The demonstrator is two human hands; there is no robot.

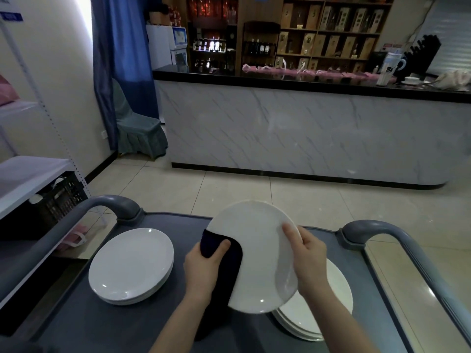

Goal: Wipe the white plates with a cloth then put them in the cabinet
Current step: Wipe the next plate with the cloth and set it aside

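A white plate (257, 253) is held tilted above the grey cart top (84, 317). My right hand (309, 261) grips its right rim, thumb on the face. My left hand (204, 268) holds a dark cloth (226, 266) against the plate's left edge, the cloth draped over the rim. A stack of white plates (131, 266) lies on the cart at the left. Another stack (318, 317) sits under the held plate at the right, partly hidden.
The cart has grey handles at the left (112, 203) and right (377, 231). A white shelf rack with a black crate (58, 200) stands left. A marble-fronted bar counter (305, 133) crosses the room ahead, tiled floor between.
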